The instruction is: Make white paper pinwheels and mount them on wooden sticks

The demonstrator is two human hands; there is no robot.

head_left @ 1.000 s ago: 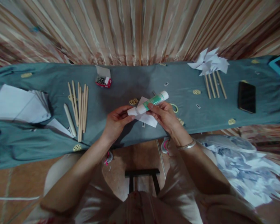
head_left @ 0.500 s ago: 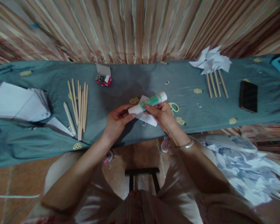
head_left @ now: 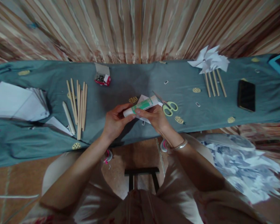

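Observation:
Both my hands hold a white glue stick with a green label [head_left: 143,105] above the teal cloth-covered table [head_left: 130,77]. My left hand [head_left: 115,119] pinches its near end, which looks like the cap. My right hand [head_left: 154,116] wraps its fingers round the body of the stick. A folded white paper piece [head_left: 142,100] lies under the stick on the cloth. Green-handled scissors [head_left: 168,106] rest just right of my right hand.
Several wooden sticks [head_left: 78,104] and a white roll lie at the left beside a stack of white paper [head_left: 16,102]. A red box of pins [head_left: 102,78] sits behind. White pinwheels on sticks [head_left: 211,67], a black phone [head_left: 246,95] and paper scraps [head_left: 242,161] lie at the right.
The glue stick and both hands have moved left and a little nearer to me. The scissors, hidden behind the right hand before, now show fully.

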